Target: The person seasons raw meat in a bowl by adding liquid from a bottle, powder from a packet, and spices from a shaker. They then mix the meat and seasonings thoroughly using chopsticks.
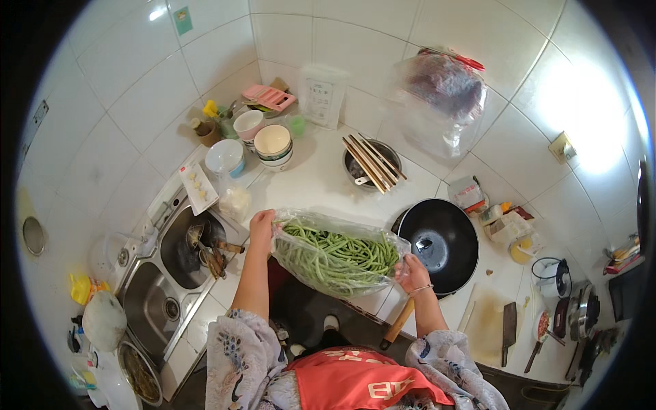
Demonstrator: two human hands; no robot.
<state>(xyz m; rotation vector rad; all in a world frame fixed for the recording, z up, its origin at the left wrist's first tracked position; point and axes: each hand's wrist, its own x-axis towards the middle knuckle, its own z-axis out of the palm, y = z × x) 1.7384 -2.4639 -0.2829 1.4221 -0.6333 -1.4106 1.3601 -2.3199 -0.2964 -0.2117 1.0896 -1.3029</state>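
A clear plastic bag (301, 263) full of long green beans (342, 253) hangs stretched between my two hands, in front of the counter's edge. My left hand (262, 225) grips the bag's left end. At its right end my right hand (412, 275), with a bracelet at the wrist, is closed on the plastic. Just beyond my right hand stands a black wok (441, 246) on the counter, and its wooden handle (398, 323) points toward me beneath my right wrist.
At the left is a double steel sink (154, 307) with utensils. Stacked bowls (273, 143) stand in the corner. A pot (372, 164) bears several chopsticks. On the right, a cleaver (509, 328) lies on a cutting board (488, 321), with a small pan (543, 328) beyond.
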